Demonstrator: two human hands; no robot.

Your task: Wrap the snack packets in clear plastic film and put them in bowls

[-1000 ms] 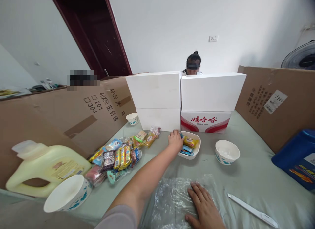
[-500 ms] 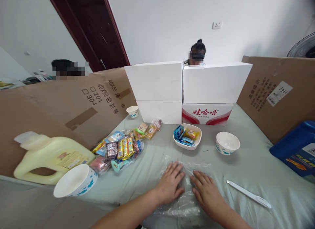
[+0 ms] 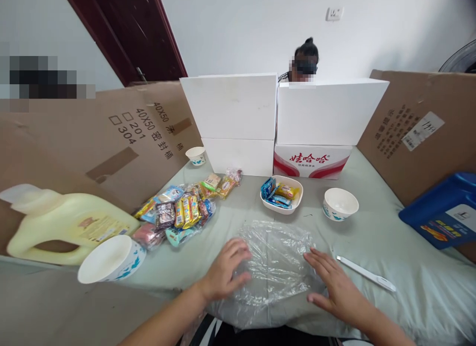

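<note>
1. Head view, hands first: your left hand [image 3: 223, 272] and right hand [image 3: 336, 286] are both laid flat on a sheet of clear plastic wrap [image 3: 273, 259], one on each side of it. Fingers spread and open, palms down, nothing pinched or gripped.
2. The wrap sits crinkled on the pale green tablecloth [image 3: 390, 247], right between your two hands and running a bit past your fingertips.
3. Just off your right hand's fingertips, to the outside, there's a white knife [image 3: 366, 273] lying flat on the cloth, not touching the hand.
4. Straight ahead beyond the wrap is a white bowl of snacks [image 3: 281, 195] with blue and yellow packets in it. Just right of that, an empty bowl [image 3: 340, 203].
5. Ahead and left of your left hand is a loose pile of snack packets [image 3: 182, 212]. Closer in on that side, another white bowl [image 3: 109, 258] sits just in front of a yellow jug [image 3: 65, 226] lying on its side.
6. Well beyond everything are stacked white boxes [image 3: 277, 120], with a person's head showing behind them. Cardboard sheets [image 3: 111, 133] wall in both sides, and a blue container [image 3: 442, 209] is far off to your right.
</note>
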